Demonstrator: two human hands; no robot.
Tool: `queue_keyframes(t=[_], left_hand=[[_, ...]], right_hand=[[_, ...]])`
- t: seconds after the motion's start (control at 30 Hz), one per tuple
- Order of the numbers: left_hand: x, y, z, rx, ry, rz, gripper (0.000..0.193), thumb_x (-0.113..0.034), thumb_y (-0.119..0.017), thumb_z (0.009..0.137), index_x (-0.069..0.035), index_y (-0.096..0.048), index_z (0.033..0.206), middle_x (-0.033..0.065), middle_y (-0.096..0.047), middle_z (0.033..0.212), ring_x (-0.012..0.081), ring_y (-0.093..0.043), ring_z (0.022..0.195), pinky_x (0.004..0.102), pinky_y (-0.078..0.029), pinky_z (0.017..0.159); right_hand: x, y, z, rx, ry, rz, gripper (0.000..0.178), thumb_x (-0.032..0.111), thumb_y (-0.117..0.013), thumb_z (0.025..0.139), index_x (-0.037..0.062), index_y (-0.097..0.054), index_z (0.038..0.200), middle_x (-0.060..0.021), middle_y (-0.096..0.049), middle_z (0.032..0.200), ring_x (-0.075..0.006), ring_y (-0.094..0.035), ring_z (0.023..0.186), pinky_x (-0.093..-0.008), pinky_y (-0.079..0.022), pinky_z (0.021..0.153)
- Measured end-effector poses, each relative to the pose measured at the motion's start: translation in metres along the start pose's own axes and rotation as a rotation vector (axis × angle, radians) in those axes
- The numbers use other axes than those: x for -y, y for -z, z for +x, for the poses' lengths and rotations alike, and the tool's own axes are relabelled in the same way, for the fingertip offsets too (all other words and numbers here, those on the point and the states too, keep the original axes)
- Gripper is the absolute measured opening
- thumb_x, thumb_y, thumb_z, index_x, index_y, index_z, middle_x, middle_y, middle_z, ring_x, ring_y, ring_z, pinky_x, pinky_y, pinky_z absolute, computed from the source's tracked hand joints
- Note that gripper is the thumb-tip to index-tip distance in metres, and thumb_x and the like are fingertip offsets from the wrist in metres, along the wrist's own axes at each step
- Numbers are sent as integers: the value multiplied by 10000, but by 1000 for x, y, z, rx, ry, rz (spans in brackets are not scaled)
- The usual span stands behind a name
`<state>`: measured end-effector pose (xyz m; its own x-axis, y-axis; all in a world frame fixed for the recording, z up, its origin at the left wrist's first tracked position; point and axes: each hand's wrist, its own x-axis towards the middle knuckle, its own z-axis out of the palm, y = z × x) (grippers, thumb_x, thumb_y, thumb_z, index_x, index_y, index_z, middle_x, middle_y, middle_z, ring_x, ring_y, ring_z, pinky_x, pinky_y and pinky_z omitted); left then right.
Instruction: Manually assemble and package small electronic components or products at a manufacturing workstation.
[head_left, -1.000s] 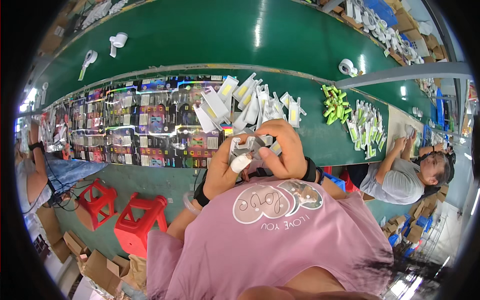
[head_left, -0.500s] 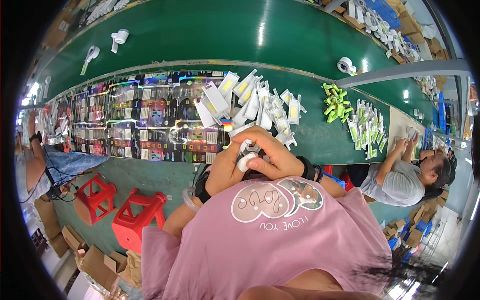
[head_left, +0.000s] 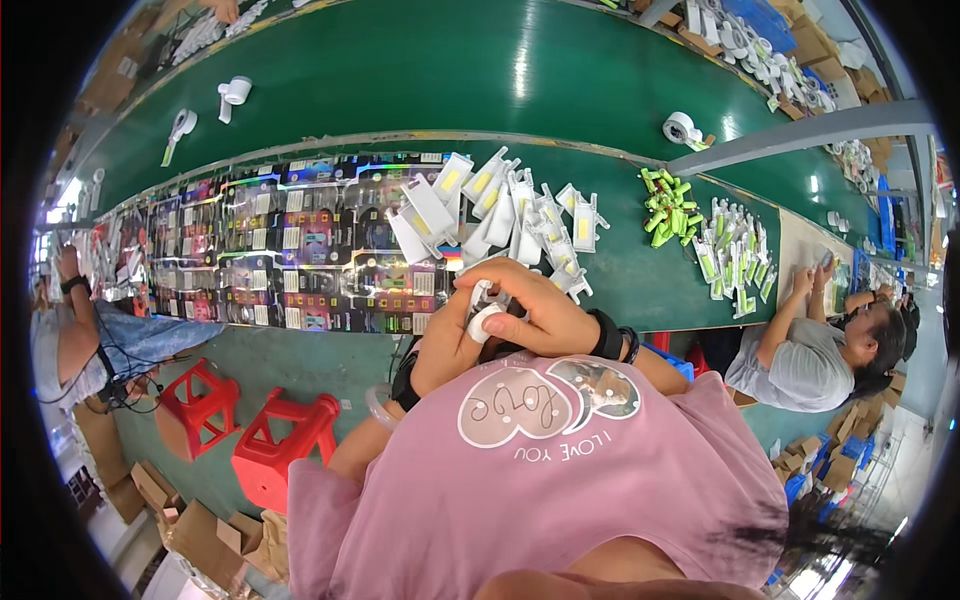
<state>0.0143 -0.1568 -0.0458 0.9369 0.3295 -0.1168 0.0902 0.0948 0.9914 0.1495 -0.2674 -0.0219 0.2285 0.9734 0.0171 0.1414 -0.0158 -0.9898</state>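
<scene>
In front of my chest, both hands are closed around a small white plastic piece with a rounded lower end. My left hand grips it from the left side. My right hand arches over it, the thumb pressed on its lower end; the fingers partly hide its shape. Just beyond my hands lies a loose pile of white plastic housings, several with a yellow strip. Left of the pile, rows of shiny dark printed packages cover the table.
Bright green cylinders and white-and-green parts lie in heaps on the right. White round-ended devices rest on the green surface beyond the ledge. Two red stools stand lower left. Co-workers sit at right and left.
The view has shifted slightly. My hands stay together around the white piece, which shows a little more between them. Another person's hand has appeared at the upper left edge.
</scene>
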Motion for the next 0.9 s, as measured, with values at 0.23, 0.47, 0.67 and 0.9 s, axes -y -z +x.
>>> queue_keyframes(t=[0.23,0.47,0.67,0.9], left_hand=[[-1,0,8,-48,77,-140,423,-216,-473,963,14,-406,1312,117,-551,1181,195,-530,1073,317,-418,909],[-11,1,3,22,72,-90,456,-228,-448,972,32,-355,1335,139,-521,1207,183,-512,1098,306,-401,937],[-10,-5,-3,-24,60,-212,493,-344,-388,995,-23,-362,1369,64,-566,1022,103,-543,871,247,-453,750],[-10,4,-2,-88,220,-508,522,-426,-352,989,-99,-360,1396,45,-599,925,96,-521,632,218,-430,541]], right_hand=[[-8,-6,-4,-421,320,-523,380,72,-664,681,91,-591,1054,-135,-527,1065,-310,-502,983,-399,-396,852],[2,-9,4,-430,413,-724,293,1,-691,621,86,-641,897,-48,-575,836,-261,-558,749,-363,-423,662],[-6,-14,-4,-458,426,-702,229,-6,-691,663,59,-648,878,-76,-604,807,-253,-608,680,-348,-472,578],[-13,-10,-8,-443,275,-416,237,-1,-682,747,74,-658,970,-113,-635,941,-267,-660,733,-346,-538,614]])
